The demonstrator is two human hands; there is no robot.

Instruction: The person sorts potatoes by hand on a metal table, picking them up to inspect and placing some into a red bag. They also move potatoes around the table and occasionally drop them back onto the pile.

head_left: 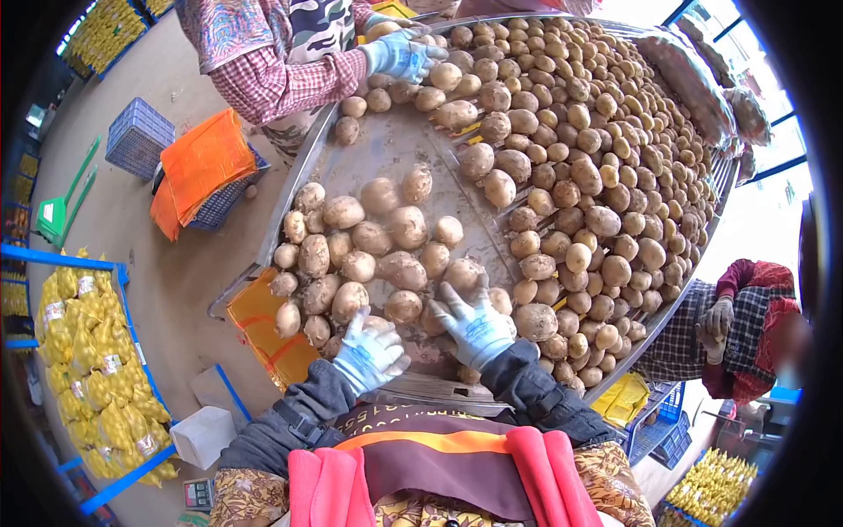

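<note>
My left hand (pixel 370 351) wears a pale blue-white glove and rests on potatoes at the near edge of the metal sorting table (pixel 395 149), fingers curled over one potato (pixel 379 324). My right hand (pixel 475 327), gloved the same, lies flat with fingers spread on the table among potatoes, touching a large potato (pixel 464 275). A cluster of large potatoes (pixel 369 255) lies just beyond both hands. A dense mass of smaller potatoes (pixel 588 158) fills the right half of the table.
A co-worker in a plaid sleeve reaches a gloved hand (pixel 400 54) onto potatoes at the far side. Another person (pixel 742 325) stands at the right edge. An orange sack (pixel 268 329) hangs under the left rim. Blue crates (pixel 140 136), orange nets and yellow bagged potatoes (pixel 92 369) sit on the floor left.
</note>
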